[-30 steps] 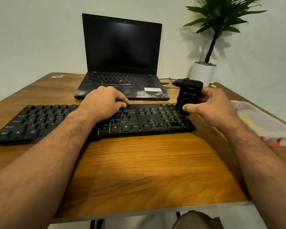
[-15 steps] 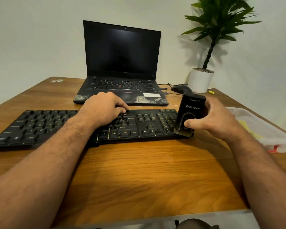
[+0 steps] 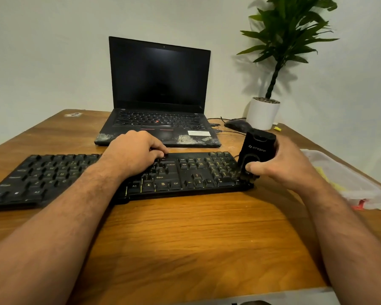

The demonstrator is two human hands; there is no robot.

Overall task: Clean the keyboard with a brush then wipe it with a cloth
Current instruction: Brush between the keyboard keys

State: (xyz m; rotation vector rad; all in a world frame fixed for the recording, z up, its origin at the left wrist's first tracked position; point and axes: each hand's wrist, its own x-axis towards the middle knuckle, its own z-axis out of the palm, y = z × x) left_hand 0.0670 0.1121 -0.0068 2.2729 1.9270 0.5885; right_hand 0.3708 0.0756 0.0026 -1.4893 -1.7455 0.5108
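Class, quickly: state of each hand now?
Left hand: open, resting on the long black keyboard.
Right hand: holding the black block-shaped brush.

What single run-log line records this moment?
phase: brushing | right hand: grips brush at keyboard right end | left hand: rests on keys | cloth: unseen

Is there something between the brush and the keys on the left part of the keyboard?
Yes. The left hand rests on the middle of the keyboard, between the brush, held by the right hand at the right end, and the left keys.
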